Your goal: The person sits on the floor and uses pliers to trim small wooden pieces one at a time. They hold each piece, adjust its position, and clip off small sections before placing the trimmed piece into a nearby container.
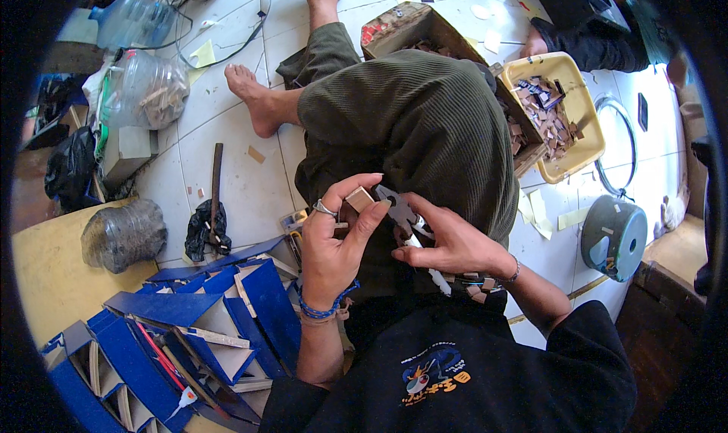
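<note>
My left hand (334, 240) pinches a small tan rectangular block (359, 199) between thumb and fingers, over my lap. Close to its right, my right hand (455, 240) is wrapped round a pair of pliers (402, 211) with grey metal jaws and white handles. The jaws point up toward the left thumb, beside the block; whether they touch it I cannot tell. Below the right hand, several small tan pieces (478, 287) lie by my lap.
Blue-covered panels with pale edges (265, 304) are piled at lower left. A wooden box (409, 20) and a yellow tub (595, 122) hold small brown pieces. A dark round drum (614, 238) stands right. Plastic jugs (148, 88) sit left. Another person's leg (584, 46) shows at upper right.
</note>
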`<state>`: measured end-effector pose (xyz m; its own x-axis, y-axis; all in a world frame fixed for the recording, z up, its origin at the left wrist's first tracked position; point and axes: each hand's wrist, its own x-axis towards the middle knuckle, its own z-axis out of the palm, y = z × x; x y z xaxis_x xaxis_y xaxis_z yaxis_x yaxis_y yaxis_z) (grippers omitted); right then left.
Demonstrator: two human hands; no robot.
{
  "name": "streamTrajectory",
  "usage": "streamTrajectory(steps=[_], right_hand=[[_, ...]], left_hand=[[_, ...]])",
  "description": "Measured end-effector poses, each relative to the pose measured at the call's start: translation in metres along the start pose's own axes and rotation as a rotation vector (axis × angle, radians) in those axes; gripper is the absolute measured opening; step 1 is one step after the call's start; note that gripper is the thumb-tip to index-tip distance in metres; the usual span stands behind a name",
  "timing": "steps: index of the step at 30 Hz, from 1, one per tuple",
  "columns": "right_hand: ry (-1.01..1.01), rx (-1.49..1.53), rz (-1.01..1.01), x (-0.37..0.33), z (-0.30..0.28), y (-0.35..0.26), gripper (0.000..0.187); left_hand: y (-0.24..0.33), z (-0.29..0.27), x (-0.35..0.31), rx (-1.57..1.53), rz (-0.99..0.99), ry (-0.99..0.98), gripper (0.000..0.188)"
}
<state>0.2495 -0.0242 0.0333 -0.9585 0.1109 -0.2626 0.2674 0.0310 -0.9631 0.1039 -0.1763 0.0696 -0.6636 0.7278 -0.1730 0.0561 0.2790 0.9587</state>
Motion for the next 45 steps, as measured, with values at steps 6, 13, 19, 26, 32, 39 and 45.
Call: streamTrajectory(steps=[6, 13, 19, 26, 32, 39, 45], right_hand=[[0.000, 0.012, -0.022, 0.000, 0.001, 0.004, 0.072], [-0.022, -0.003, 0.005, 0.000, -0.001, 0.006, 0.069], [-0.019, 0.011, 0.014, 0.001, 0.001, 0.005, 0.066], [-0.005, -0.004, 0.023, 0.002, 0.001, 0.003, 0.059], [0.023, -0.018, 0.011, 0.005, 0.005, 0.008, 0.056], [0.064, -0.024, -0.012, 0.010, 0.009, 0.013, 0.055], [0.042, -0.020, 0.110, 0.006, 0.009, 0.005, 0.057]], left_hand=[[0.001, 0.002, 0.002, 0.017, 0.053, 0.010, 0.035], [0.001, 0.001, 0.002, 0.018, 0.014, 0.003, 0.036], [-0.001, 0.000, 0.002, 0.013, -0.002, 0.006, 0.036], [-0.004, 0.000, 0.002, -0.011, -0.036, 0.000, 0.036], [-0.009, 0.000, 0.005, -0.048, -0.031, -0.020, 0.038], [-0.017, 0.002, 0.007, -0.044, -0.023, 0.006, 0.039], [-0.019, -0.003, 0.005, -0.012, -0.050, -0.020, 0.039]])
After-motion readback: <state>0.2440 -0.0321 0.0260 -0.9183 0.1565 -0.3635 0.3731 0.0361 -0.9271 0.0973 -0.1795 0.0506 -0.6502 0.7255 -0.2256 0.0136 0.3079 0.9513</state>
